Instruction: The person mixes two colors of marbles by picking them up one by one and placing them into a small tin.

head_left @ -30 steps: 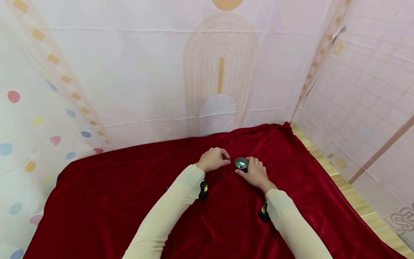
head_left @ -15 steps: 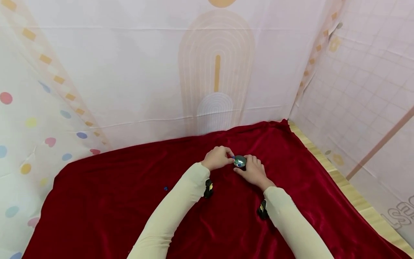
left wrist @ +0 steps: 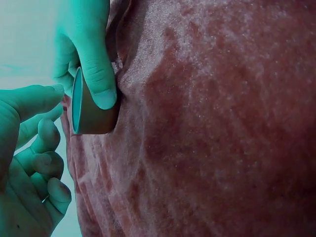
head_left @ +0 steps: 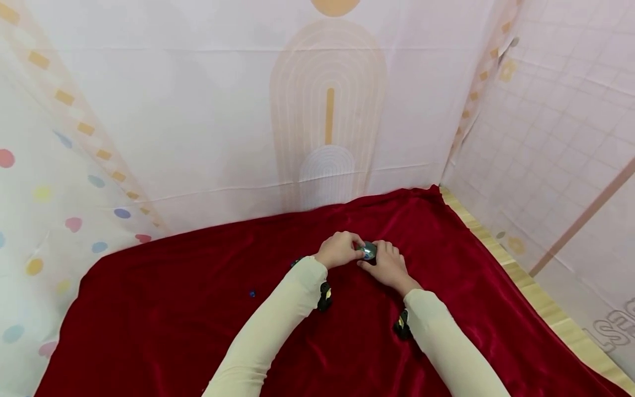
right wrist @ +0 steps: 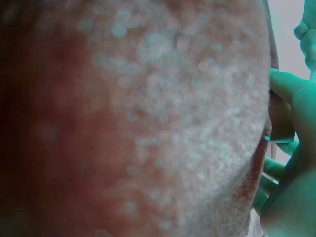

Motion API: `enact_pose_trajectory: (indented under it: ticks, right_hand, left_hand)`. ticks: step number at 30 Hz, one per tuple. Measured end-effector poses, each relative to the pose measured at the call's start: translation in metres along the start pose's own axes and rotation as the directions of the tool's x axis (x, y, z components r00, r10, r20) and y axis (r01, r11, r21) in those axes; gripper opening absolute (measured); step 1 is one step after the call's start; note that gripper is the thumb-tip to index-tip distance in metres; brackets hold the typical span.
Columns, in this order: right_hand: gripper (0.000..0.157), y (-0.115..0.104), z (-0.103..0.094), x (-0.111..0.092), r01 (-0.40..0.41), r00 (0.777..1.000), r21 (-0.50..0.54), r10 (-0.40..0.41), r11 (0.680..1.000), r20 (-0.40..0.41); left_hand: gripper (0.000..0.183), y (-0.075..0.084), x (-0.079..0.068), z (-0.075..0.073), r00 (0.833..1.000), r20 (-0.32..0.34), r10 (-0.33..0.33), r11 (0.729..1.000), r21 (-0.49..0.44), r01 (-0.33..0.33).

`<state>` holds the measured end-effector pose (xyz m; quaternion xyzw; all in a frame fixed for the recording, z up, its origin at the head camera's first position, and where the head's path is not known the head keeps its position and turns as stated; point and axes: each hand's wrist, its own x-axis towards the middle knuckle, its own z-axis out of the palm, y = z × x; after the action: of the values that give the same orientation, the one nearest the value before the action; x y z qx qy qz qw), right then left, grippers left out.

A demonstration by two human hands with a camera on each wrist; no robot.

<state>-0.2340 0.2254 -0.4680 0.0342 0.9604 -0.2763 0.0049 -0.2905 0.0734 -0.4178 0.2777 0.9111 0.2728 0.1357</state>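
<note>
My right hand holds a small shiny metal cup by its side; blue shows inside it. In the left wrist view the right thumb lies along the wall of the cup. My left hand is at the cup's mouth, its fingertips overlapping the rim in the head view. Seen from the left wrist, the left hand's thumb and forefinger are apart, with nothing visible between the tips. From the right wrist, the cup is partly hidden behind the right hand.
A dark red velvet cloth covers the table. A small blue bead lies on it left of my left forearm, and more small blue bits show beside that sleeve. Bare wood runs along the right edge. Patterned white sheets hang behind.
My left hand, pinching a small blue bead earlier, has moved right to the cup's mouth, and the bead is out of sight. The right hand keeps its hold on the cup.
</note>
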Motion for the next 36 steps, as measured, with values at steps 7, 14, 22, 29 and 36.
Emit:
enact_pose_trajectory:
  ticks: [7, 14, 22, 29, 36]
  right_hand:
    - [0.065, -0.002, 0.000, -0.001, -0.001, 1.000, -0.006, 0.001, 1.000, -0.006]
    - [0.065, -0.002, -0.001, -0.002, 0.001, 1.000, -0.001, -0.001, 1.000, -0.003]
    - [0.067, -0.003, -0.002, -0.004, 0.010, 1.000, -0.002, -0.010, 1.000, 0.001]
    - [0.069, -0.002, -0.002, -0.005, 0.003, 1.000, 0.001, -0.003, 1.000, 0.013]
    - [0.068, -0.004, -0.003, -0.004, 0.006, 1.000, 0.008, -0.006, 1.000, 0.019]
  left_hand:
    - [0.024, -0.009, -0.009, -0.013, 1.000, -0.009, 0.002, 1.000, 0.009, -0.002]
    - [0.024, -0.024, -0.022, -0.029, 1.000, -0.015, -0.026, 1.000, 0.016, 0.026]
    - [0.023, -0.045, -0.043, -0.049, 0.995, -0.040, -0.091, 0.996, 0.015, 0.091]
    - [0.024, -0.070, -0.061, -0.062, 0.990, -0.034, -0.139, 0.990, 0.024, 0.140]
    - [0.023, -0.087, -0.070, -0.069, 0.985, -0.048, -0.168, 0.985, 0.038, 0.169]
